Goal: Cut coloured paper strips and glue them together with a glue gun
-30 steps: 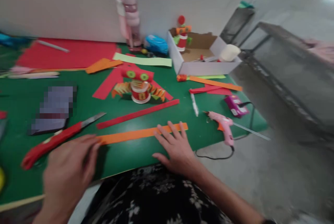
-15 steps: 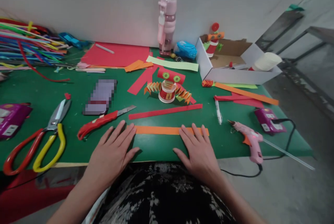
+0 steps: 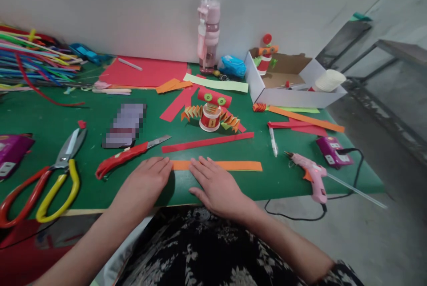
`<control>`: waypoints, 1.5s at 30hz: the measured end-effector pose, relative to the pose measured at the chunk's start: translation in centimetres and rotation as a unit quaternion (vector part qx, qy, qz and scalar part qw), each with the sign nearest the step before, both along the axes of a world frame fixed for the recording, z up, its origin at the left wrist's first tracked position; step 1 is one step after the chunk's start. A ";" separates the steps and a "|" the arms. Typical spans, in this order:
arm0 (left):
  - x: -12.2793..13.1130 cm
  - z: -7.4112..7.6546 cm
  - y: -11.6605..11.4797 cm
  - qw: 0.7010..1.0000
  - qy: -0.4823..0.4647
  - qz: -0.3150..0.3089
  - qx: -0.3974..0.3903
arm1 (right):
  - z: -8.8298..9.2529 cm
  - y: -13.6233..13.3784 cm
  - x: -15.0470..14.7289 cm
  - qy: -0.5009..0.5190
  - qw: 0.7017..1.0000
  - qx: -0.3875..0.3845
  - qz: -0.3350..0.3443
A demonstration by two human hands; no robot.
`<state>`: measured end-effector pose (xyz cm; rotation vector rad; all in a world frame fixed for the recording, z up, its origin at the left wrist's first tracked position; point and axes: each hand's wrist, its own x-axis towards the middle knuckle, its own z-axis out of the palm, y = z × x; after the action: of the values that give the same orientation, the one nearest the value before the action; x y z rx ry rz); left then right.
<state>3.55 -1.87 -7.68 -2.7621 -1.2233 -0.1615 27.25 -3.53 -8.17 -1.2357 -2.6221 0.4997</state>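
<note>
An orange paper strip (image 3: pixel 238 166) lies lengthwise on the green table in front of me. My left hand (image 3: pixel 148 179) is at the strip's left end, fingers together and curled down onto it, the thumb hidden beneath. Flat on the strip's left half rests my right hand (image 3: pixel 216 183), fingers stretched out and thumb apart. Just beyond is a narrow red strip (image 3: pixel 207 142). Behind that stands a paper-cup figure (image 3: pixel 211 117) with a red roll head, green eyes and folded orange arms. A red-handled utility knife (image 3: pixel 130 155) lies close to my left hand.
Large scissors (image 3: pixel 63 166) and a phone (image 3: pixel 125 123) lie to the left. On the right are a pink glue gun (image 3: pixel 312 172) with its cord, a white pen (image 3: pixel 273 141) and a purple power block (image 3: pixel 333 151). A white box (image 3: pixel 296 97) and pink bottle (image 3: pixel 209 37) stand behind.
My right hand has slid left along the orange strip toward my left hand. The left hand's fingers have drawn together and curled, its thumb going out of sight. The view has shifted slightly.
</note>
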 end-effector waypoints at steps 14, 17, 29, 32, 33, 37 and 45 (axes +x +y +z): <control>1.1 3.2 -0.4 0.957 -0.256 0.119 -0.059 | 2.2 2.1 -1.9 0.076 0.986 -0.057 -0.137; 0.7 5.2 -0.8 0.830 -0.479 0.212 -0.192 | 3.7 1.3 -1.5 0.306 0.910 -0.224 -0.170; 2.6 7.9 -2.4 0.623 -0.706 0.206 -0.266 | 6.7 -3.7 -2.1 0.418 0.770 -0.468 -0.118; 1.6 7.8 -1.8 0.598 -0.728 0.205 -0.265 | 5.6 -5.2 -0.8 0.390 0.794 -0.441 -0.152; 1.3 7.7 -1.7 0.592 -0.733 0.206 -0.264 | 5.1 -5.7 -0.3 0.383 0.798 -0.436 -0.163; 0.7 7.0 -1.2 0.582 -0.740 0.218 -0.259 | 2.9 -7.3 1.9 0.371 0.798 -0.435 -0.193; 1.4 5.2 -0.7 0.571 -0.742 0.245 -0.253 | 1.9 -8.7 3.9 0.361 0.839 -0.343 -0.218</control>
<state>4.98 -2.59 -2.51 -1.8807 -2.4212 -2.8001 31.16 -12.25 -6.28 -1.3749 -1.4868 1.5277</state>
